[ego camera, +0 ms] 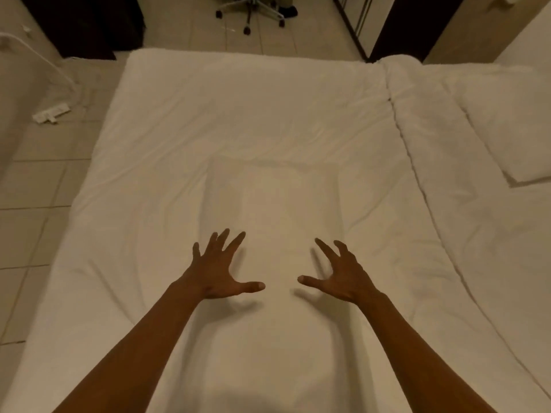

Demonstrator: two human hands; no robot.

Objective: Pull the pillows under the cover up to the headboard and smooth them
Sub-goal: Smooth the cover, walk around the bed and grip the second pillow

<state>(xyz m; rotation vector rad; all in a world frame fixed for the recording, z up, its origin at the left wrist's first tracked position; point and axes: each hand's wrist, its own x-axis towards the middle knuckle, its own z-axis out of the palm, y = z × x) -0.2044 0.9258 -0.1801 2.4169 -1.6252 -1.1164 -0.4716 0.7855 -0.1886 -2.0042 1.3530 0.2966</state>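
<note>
A white cover (pixel 167 162) lies spread over the bed, seen from the head end toward the foot. Under it a long rectangular bulge, the pillow (pixel 275 201), runs down the middle from mid-bed toward me. My left hand (pixel 219 271) and my right hand (pixel 340 271) hover side by side just above the near part of that bulge, fingers spread, palms down, holding nothing. Their shadows fall on the cover beneath them. The headboard is out of view.
A second white bed (pixel 465 186) adjoins on the right, with a bare pillow (pixel 512 126) on top. Tiled floor runs along the left, with a white power strip (pixel 51 113) and cable. An office chair base (pixel 250 11) stands beyond the foot of the bed.
</note>
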